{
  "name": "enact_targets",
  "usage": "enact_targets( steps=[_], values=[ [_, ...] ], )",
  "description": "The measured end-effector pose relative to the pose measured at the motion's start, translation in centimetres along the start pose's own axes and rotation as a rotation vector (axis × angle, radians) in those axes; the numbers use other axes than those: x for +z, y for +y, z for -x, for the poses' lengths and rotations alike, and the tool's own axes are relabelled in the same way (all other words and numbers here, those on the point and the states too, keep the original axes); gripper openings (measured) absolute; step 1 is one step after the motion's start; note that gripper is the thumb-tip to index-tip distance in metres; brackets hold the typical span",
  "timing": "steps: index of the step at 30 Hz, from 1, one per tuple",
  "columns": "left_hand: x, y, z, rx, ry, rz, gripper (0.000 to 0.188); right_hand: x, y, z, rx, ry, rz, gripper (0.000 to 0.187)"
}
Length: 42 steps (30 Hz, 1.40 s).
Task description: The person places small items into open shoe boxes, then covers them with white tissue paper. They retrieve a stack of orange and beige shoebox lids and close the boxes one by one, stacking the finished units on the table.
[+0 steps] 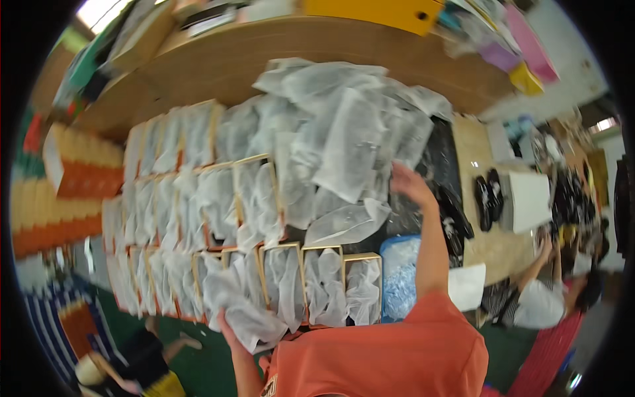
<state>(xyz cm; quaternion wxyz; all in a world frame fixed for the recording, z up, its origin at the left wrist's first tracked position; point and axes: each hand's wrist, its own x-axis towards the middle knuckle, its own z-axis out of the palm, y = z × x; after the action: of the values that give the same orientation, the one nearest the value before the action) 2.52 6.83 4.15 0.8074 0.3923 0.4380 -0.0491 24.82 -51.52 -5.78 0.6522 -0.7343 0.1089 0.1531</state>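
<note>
Gripping white-wrapped bundle point(241, 308) in left hand point(228, 329), well left of blue tub point(399, 239) and slightly toward the body from it; closed on the wrap as far as visible, most fingertips hidden, so cannot tell exact pinch; holding right hand point(410, 185) out just beyond tub, at the edge of loose pile of wrapped bundles point(350, 145); fingers loosely extended, nothing clearly in them; too blurred to tell contact with pile.

Layout, all off the tub: open boxes point(362, 257) in rows to its left, nearest one right beside it, wrapped bundles inside most; pile beyond it and to the left; black shoes point(452, 228) just right of it and a bit beyond; flat white sheet point(467, 286) to its right; co-worker point(549, 291) well off to its right.

Step, judging by layout: probably boxing wrapped bundles, one in hand left of tub, next pick at pile beyond it; cannot tell which box for the held one. Next move calls for narrowing right fingers on a single wrap and lifting clear without dragging neighbours; also for supporting left bundle from below, thin wrap likely slippery; then lowering it left of tub without snagging a box rim.
</note>
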Motion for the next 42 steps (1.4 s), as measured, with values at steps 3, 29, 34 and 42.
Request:
enact_targets(
  steps=[3,29,34,42],
  values=[
    [-1.0,-0.8,-2.5,0.053,0.031,-0.061,0.064,-5.9,5.3,-3.7,0.232,0.849,0.205,0.069],
    [-0.2,-0.1,-5.0,-0.254,-0.343,-0.114,0.051,17.7,-2.3,22.1,-0.131,0.114,-1.407,0.063],
    [-5.6,3.0,-5.2,-0.074,-0.379,-0.286,0.044,23.9,2.2,24.5,0.143,0.492,-0.908,0.055],
    [-19.1,14.4,-10.2,0.016,-0.141,0.007,0.048,47.6,-3.9,17.5,0.088,0.315,-0.350,0.055]
  ],
)
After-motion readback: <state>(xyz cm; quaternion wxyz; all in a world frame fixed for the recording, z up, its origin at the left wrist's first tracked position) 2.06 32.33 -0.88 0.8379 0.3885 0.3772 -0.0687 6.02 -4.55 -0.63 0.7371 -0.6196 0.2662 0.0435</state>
